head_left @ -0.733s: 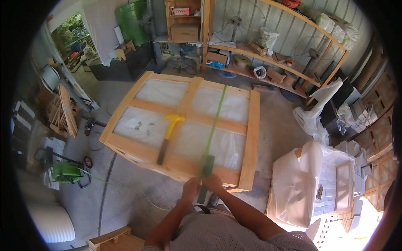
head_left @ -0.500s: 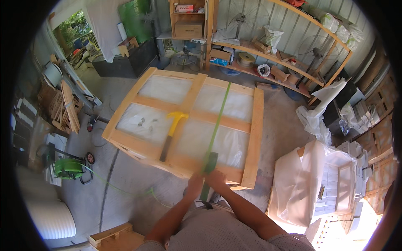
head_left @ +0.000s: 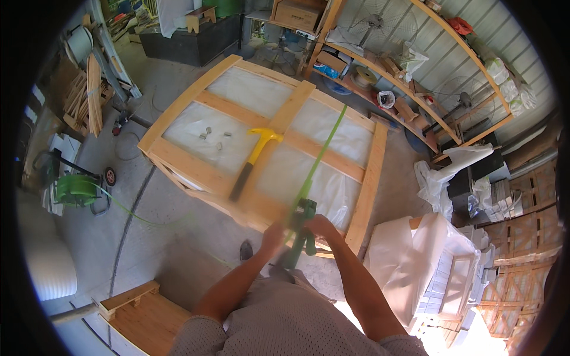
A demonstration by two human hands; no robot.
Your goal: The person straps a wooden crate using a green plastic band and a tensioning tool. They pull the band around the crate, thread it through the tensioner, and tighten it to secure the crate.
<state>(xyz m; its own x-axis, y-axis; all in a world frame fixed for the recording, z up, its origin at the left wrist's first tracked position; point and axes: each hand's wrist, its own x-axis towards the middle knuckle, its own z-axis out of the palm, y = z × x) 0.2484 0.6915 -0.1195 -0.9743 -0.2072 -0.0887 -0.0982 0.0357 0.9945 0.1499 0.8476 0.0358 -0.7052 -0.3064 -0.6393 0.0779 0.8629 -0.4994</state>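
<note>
The right hand [head_left: 321,228] grasps the green tool [head_left: 300,240] from its right side, just at the near edge of the crate [head_left: 304,98]. The left hand [head_left: 274,236] is on the other side of the tool, also at this edge; it is blurred, so I cannot tell if its fingers are closed on something. The tool is tilted, with its upper end over the crate and its lower end out past the edge, toward the person. A green strap [head_left: 324,149] comes to the tool from the far edge of the crate, lying across the right half of the top. Left of the strap, a yellow hammer [head_left: 254,155] with a dark grip rests on the crate, near the middle board. In the near left panel of the crate, four small metal clips [head_left: 219,146] lie scattered on the white film [head_left: 191,121]. To the left of the crate, a green reel [head_left: 76,190] stands on the floor. Behind the crate, to the right, is a wooden shelf [head_left: 395,85] with a spool [head_left: 363,78]. Right of the crate, near it, there is a stack [head_left: 395,252] covered with pale film.
</note>
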